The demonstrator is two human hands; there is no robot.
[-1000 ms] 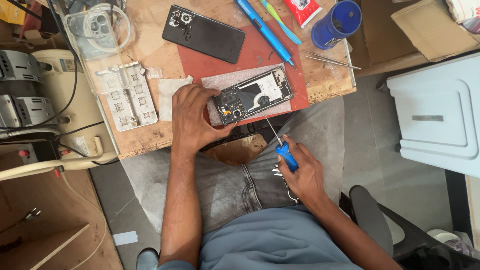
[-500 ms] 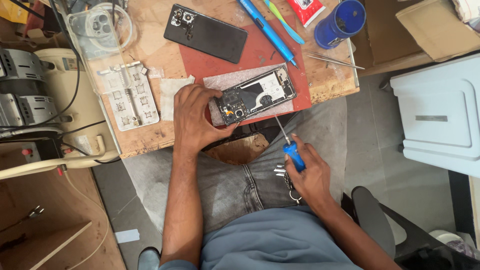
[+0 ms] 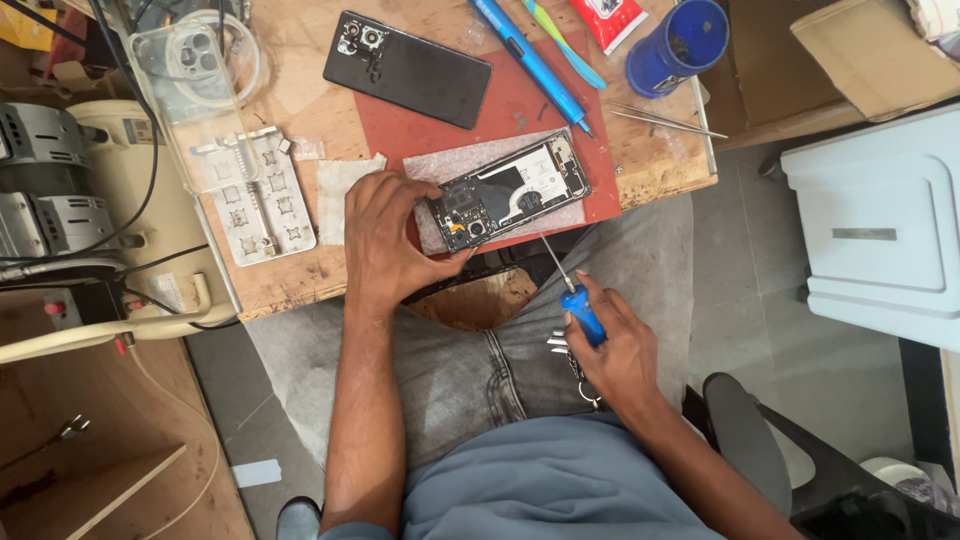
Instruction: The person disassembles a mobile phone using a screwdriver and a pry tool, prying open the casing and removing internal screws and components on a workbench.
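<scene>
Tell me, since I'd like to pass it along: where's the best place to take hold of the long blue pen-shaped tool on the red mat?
Probably mid-barrel on the blue pen-shaped tool, coming from above. It lies flat and diagonal on the red mat, its tip toward the opened phone, its long sides clear.

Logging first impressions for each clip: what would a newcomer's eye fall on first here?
Probably the opened smartphone with its insides exposed, lying on a pale pad on the red mat at the bench edge, steadied by the left hand. Just below it, the right hand holds a blue-handled screwdriver over the lap, tip pointing up toward the phone. A black back cover lies further up the bench.
</scene>
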